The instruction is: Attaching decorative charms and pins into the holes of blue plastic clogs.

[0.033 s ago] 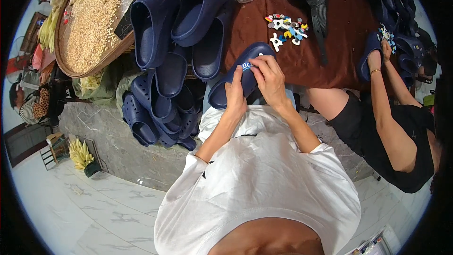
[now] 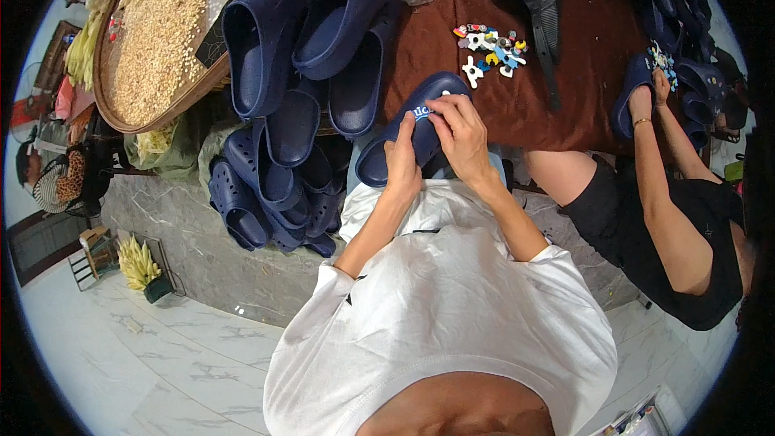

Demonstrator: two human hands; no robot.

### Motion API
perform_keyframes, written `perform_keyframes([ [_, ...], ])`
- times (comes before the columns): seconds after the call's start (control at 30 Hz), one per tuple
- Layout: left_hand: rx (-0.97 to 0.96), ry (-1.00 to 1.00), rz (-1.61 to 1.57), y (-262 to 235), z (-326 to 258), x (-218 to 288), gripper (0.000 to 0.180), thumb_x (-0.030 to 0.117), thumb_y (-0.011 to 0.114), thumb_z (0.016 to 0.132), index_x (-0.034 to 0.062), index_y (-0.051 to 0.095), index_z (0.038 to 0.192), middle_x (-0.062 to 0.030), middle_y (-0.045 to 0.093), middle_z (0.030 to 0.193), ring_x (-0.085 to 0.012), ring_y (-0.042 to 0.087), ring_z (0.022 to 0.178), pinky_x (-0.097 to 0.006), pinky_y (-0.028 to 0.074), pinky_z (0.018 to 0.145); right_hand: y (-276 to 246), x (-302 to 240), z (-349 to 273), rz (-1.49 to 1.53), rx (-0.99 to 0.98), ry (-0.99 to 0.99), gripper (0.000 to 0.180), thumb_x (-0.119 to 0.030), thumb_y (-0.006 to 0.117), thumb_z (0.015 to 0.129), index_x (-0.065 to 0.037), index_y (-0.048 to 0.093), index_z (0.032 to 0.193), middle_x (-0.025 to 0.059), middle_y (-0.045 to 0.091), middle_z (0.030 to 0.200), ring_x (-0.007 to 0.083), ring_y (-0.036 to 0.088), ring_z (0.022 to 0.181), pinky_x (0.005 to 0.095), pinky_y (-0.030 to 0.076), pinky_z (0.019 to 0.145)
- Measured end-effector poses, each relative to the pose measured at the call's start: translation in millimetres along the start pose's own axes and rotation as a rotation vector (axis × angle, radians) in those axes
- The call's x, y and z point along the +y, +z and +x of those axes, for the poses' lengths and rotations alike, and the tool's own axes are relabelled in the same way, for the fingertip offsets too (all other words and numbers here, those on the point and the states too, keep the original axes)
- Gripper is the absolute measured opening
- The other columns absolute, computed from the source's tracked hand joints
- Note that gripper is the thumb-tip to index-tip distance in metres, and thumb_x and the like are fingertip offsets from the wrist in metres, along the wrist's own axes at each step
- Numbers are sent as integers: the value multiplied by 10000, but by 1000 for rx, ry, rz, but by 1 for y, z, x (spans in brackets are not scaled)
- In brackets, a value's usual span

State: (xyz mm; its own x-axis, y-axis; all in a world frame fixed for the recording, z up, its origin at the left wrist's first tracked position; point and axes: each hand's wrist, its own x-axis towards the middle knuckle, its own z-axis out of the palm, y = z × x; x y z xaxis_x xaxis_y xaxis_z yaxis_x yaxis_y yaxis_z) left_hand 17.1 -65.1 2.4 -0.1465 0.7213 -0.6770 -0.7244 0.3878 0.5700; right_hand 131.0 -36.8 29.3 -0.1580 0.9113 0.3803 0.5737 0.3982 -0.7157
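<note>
A navy blue clog [image 2: 374, 161] lies tilted across my lap at the table's edge, toe pointing away. My left hand [image 2: 402, 157] is closed on its left side, with the fingertips against the upper. Bent over the upper from the right, my right hand [image 2: 464, 137] pinches at a blue-and-white lettered shoe charm [image 2: 421, 112]; its fingers partly cover it. A small white piece shows near the toe. Just beyond the clog, a cluster of colourful shoe charms [image 2: 507, 55] in white, black, yellow and blue rests on the brown cloth [image 2: 577, 73].
Several navy clogs [image 2: 278, 133] are stacked to my left. Behind them stands a round basket tray [image 2: 153, 125] of pale grains. A black strap [image 2: 546, 40] lies across the cloth. On the right, a co-worker's hand [image 2: 640, 103] holds another navy clog [image 2: 623, 109], near more clogs.
</note>
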Motion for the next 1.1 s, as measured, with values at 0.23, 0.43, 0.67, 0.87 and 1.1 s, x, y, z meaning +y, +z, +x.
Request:
perform_keyframes([
  [0.23,-129,-150,-224,-2,4,10,387,302,566,975,0,525,1215,-147,625,1174,-251,632,1061,-423,500,955,-22,9,1,102,64,87,142,-4,646,836,-43,680,968,106,613,968,270,638,871,348,519,743],
  [0.43,-94,-171,-269,6,-4,17,414,314,570,969,3,504,1234,-167,614,1207,-284,604,1121,-469,453,1008,-28,28,6,44,105,178,134,-30,623,870,-40,682,991,97,612,960,238,633,813,319,510,693],
  [0.67,-120,-193,-406,7,-7,24,347,166,590,918,-8,511,1208,-173,613,1189,-298,606,1101,-472,446,1017,-23,108,36,-252,111,69,251,24,558,860,-43,637,1089,145,588,1007,344,581,945,423,475,810],
  [0.87,-221,-56,-269,1,-2,14,368,-40,622,821,-55,515,1174,-158,609,1127,-285,614,1052,-433,473,993,-21,122,42,-413,-1,41,273,21,586,840,-37,623,1105,161,558,1019,356,556,974,439,473,824],
  [1.1,-185,34,-150,5,3,3,388,-8,639,850,-42,501,1212,-144,592,1183,-230,590,1103,-368,468,991,-24,118,31,-356,71,44,217,-20,554,888,-24,610,1098,170,550,1003,356,560,964,442,469,812],
])
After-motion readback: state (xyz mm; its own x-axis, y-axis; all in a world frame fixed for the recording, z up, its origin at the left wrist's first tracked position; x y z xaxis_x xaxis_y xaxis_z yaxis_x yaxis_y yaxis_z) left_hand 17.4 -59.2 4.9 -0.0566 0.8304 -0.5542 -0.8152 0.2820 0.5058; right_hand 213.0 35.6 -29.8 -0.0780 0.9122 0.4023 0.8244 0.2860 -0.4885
